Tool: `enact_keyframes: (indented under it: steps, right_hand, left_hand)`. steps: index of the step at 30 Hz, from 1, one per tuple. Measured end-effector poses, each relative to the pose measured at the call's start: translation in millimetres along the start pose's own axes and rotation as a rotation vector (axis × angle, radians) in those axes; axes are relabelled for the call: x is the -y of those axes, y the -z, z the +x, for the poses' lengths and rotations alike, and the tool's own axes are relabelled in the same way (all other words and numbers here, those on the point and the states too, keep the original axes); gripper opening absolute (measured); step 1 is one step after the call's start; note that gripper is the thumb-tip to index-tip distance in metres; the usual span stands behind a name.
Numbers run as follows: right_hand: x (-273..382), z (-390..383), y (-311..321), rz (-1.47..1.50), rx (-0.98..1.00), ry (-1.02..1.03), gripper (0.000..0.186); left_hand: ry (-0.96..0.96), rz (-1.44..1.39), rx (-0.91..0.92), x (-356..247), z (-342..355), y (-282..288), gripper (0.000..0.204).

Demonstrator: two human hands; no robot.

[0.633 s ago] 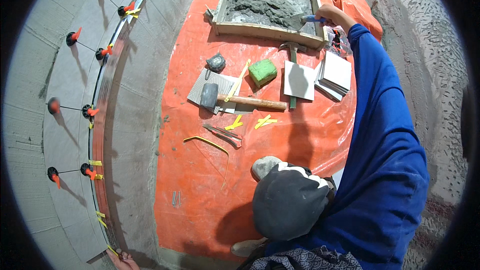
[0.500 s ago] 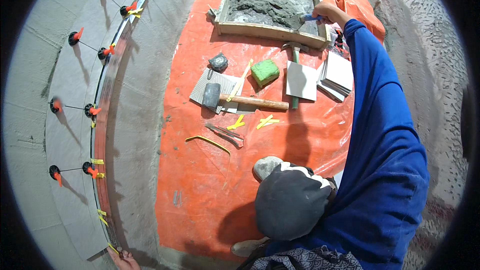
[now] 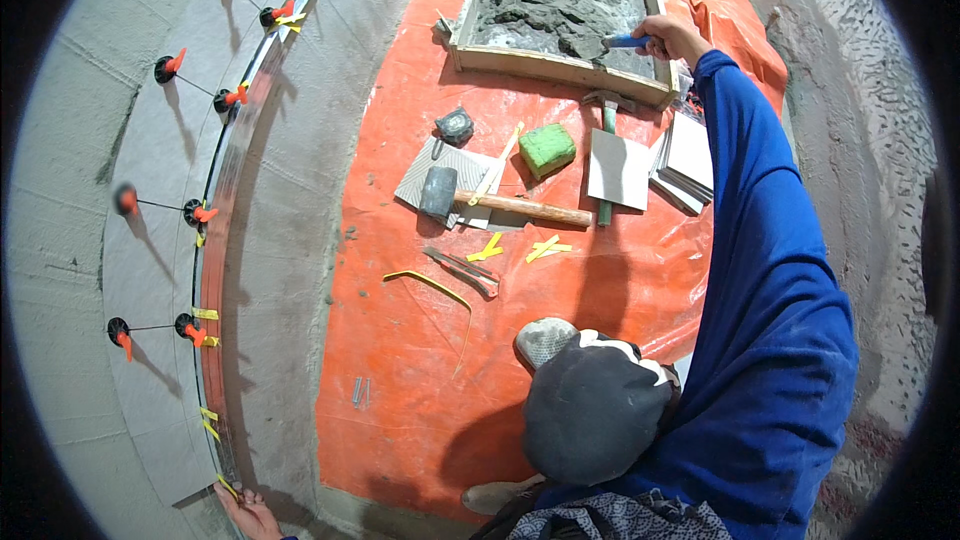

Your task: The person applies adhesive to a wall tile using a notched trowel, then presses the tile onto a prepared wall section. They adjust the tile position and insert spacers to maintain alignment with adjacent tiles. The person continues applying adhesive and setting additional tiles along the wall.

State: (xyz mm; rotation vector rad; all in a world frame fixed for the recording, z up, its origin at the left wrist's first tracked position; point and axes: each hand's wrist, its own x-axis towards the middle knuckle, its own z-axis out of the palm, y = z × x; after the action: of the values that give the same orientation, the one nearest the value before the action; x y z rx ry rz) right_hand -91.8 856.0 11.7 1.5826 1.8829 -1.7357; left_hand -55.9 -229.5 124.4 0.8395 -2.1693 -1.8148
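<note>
My right hand (image 3: 668, 40), at the end of a blue sleeve, holds a blue-handled trowel (image 3: 626, 41) at the grey mortar (image 3: 555, 0) inside a wooden box (image 3: 555, 70). The trowel's blade is hard to make out in the mix. Down at the lower left, my left hand (image 3: 250, 508) has curled fingers at the bottom end of a long metal strip (image 3: 213, 275), beside a yellow tape piece; what they grip is unclear. Grey tile panels (image 3: 150, 400) run along that strip, fitted with several black-and-red levelling devices (image 3: 187, 327).
On the orange sheet (image 3: 380, 440) lie a rubber mallet (image 3: 437, 190), hammer (image 3: 604, 215), green sponge (image 3: 546, 150), tape measure (image 3: 454, 122), utility knife (image 3: 465, 275), yellow strips (image 3: 548, 248) and white tiles (image 3: 685, 150). My knee (image 3: 595, 410) and shoe (image 3: 545, 335) occupy the lower middle.
The whole view has shifted a little, so most things appear slightly further right. My right hand stays on the trowel at the mortar box, and my left hand remains at the strip's lower end.
</note>
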Motion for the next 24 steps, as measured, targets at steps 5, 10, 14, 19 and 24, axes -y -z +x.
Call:
enact_keyframes:
  steps: [5, 10, 14, 19, 24]
  right_hand:
    - [-31, -15, -14, 0.324, 0.111, 0.067, 0.017]
    - [-45, -51, -38, 0.344, 0.146, 0.383, 0.025]
    - [-45, -114, -53, 0.319, 0.188, 0.617, 0.039]
    - [-10, -211, -102, 0.311, 0.256, 0.915, 0.047]
    - [36, -315, -171, 0.223, 0.489, 1.143, 0.053]
  left_hand:
    - [0.027, -0.102, -0.038, 13, 19, 13, 0.052]
    - [-0.033, -0.151, -0.072, 12, 7, 1, 0.045]
    - [-0.034, -0.231, 0.011, 16, 2, -5, 0.037]
    - [-0.112, -0.247, 0.049, 22, 2, -12, 0.040]
    - [-0.184, -0.190, -0.071, 15, -5, -33, 0.053]
